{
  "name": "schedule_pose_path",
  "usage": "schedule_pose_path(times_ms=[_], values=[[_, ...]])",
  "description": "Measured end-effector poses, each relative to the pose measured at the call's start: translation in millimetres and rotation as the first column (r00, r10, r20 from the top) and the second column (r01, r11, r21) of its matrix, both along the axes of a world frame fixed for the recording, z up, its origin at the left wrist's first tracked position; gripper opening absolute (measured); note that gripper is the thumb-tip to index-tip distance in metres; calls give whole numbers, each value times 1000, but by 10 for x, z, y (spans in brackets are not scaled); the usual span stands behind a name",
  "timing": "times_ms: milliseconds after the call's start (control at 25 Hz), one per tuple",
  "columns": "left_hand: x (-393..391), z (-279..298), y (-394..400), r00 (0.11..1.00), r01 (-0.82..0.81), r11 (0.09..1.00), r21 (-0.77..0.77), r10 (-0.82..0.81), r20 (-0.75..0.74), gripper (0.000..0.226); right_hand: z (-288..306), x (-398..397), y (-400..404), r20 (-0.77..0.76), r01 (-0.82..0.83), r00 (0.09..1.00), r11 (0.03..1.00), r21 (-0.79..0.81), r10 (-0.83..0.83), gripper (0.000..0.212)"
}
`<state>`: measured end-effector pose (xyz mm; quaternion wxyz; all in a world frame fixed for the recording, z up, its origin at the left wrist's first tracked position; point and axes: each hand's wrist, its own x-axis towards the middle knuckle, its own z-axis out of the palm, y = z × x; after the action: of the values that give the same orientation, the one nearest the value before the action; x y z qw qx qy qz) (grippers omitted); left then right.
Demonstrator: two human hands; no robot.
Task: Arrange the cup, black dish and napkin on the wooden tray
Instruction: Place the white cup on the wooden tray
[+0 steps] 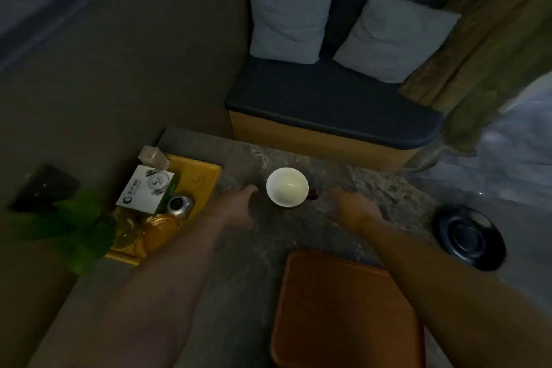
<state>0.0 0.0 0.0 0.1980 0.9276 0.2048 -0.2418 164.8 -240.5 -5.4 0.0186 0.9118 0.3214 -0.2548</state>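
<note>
White cup sits on the stone table between both sets of fingertips, apart from each; looks empty inside. Left hand is just beside its rim w/ fingers loosely spread, holding nothing; right hand is a bit further off, fingers relaxed & part-curled, also empty. Something small & dark pokes out on the cup's right-hand side, maybe a handle, can't tell. Best approach, I'd say: close in from both sides, grip low on the wall, lift straight up, keep it level. Wooden tray lies bare, back toward the wrists, so it's a short carry. Black dish sits well out beyond the right fingers, empty. Napkin: not visible. Yellow tray past the left fingers holds a box, jars etc.
</note>
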Motion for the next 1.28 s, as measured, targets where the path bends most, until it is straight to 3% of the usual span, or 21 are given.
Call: schedule_pose_path(times_ms=[160,360,600,1280], values=[[349,-109,11,993,-114,985,-133,118,23,127,-96,168,269,-57,56,997,997,59,-53,50],[514,-356,-27,965,-123,948,-292,184,189,116,-299,257,350,-158,107,984,979,172,-80,18],[534,-538,-134,908,-202,880,-430,333,255,109,-447,188,292,-317,313,928,868,385,-195,18],[-325,-472,-761,838,-142,760,-634,433,332,98,-139,-758,-393,-403,382,894,803,458,-196,15]])
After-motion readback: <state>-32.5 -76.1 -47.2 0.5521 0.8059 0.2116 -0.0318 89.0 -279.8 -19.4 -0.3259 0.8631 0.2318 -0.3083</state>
